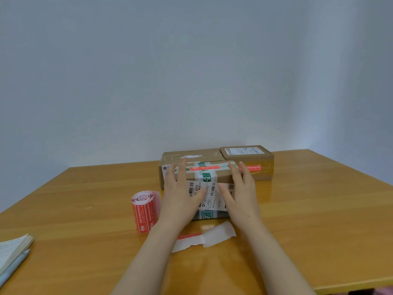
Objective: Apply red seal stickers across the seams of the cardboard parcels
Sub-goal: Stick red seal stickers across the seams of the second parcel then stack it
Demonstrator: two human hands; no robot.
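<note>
Hands: left hand [180, 192] and right hand [241, 194] are lying flat on the front parcel [223, 177], fingers straight and slightly spread, gripping nothing.
Why flat: they are probably pressing the fresh seal down and steadying the box while it bonds.
Red seal sticker [204, 167]: it is lying crosswise over the green-printed tape [205, 177] near the parcel's far top edge, between the two sets of fingertips.
Shipping label [210, 199]: it is showing between the palms, partly covered by both.
Rear-left parcel [191, 153]: it is sitting just behind the front one in the frame's centre; no red seal is showing on it, so it is likely waiting its turn.
Rear-right parcel [246, 157]: it is already wearing a second red seal [253, 168] on its near face.
Sticker roll [145, 209]: it is standing on end just left of the left wrist, close for the next peel.
Backing-paper scraps [219, 233]: they are lying between the forearms, near the front parcel's near edge.
Notebook [12, 250] and pen [16, 266]: they are resting at the lower left, well apart from the work.
Edges: whether the front parcel is touching the rear ones cannot be told.
Room: the wooden table [319, 209] is offering bare wood to the right for sliding finished parcels; its right edge is slanting down towards the lower right corner.
</note>
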